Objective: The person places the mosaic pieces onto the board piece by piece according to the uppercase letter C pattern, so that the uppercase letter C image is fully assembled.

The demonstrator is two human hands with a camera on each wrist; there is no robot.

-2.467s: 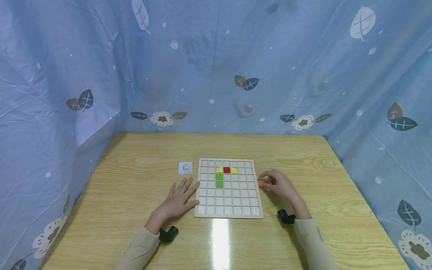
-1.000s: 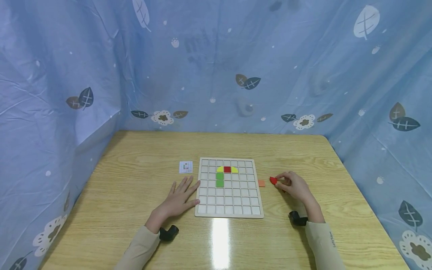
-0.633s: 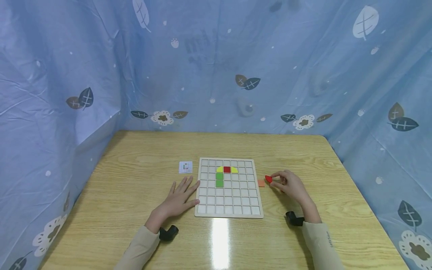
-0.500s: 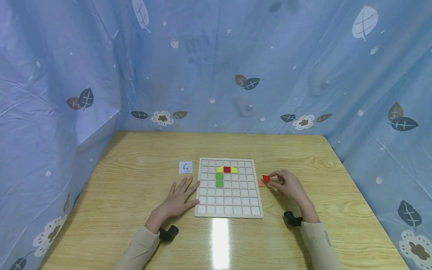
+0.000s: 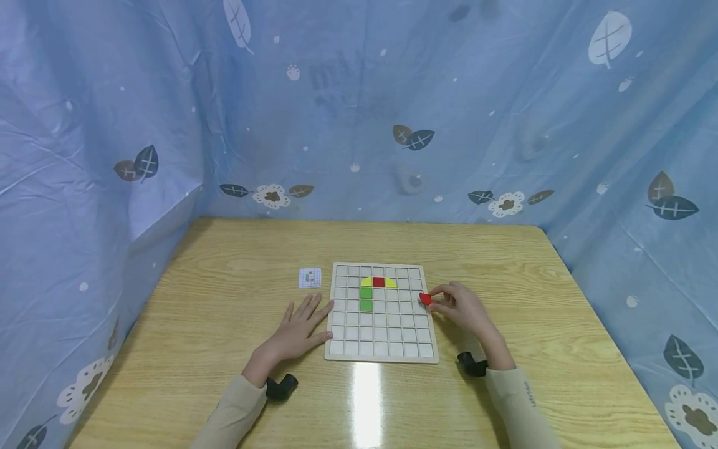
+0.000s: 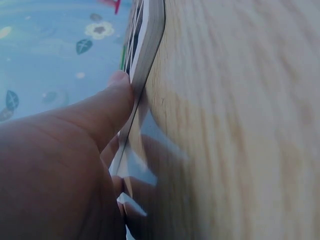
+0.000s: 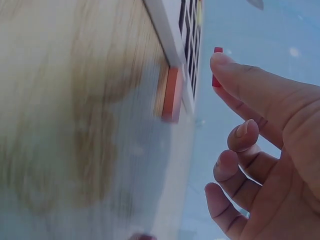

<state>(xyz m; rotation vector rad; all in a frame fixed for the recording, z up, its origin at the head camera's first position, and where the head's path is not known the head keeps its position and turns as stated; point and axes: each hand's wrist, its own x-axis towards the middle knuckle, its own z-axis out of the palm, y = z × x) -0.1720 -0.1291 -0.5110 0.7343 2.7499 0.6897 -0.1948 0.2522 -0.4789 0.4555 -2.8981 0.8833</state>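
Observation:
My right hand [image 5: 462, 308] pinches a small red tile with a rounded edge [image 5: 425, 299] between thumb and forefinger. In the head view the tile overlaps the right rim of the white grid board [image 5: 387, 360]; the right wrist view shows it raised, with the other fingers curled loosely. An orange tile [image 7: 172, 95] lies on the table against the board's side, hidden behind the right hand in the head view. My left hand [image 5: 297, 330] lies spread, thumb and a fingertip at the board's left rim. Set in the board are a red square [image 5: 378, 282], two yellow rounded tiles [image 5: 367, 282] and two green squares [image 5: 366, 299].
A small printed card [image 5: 310, 278] with a coloured grid pattern lies left of the board's upper corner. The wooden table [image 5: 252, 243] ends at a blue patterned curtain [image 5: 348, 125] behind and at both sides. A dark red object [image 7: 142, 236] shows at the right wrist view's bottom edge.
My right hand let go of the orange tile beside the board, moved right, then came back left with the red tile pinched, up to the board's right rim. The left hand has stayed put.

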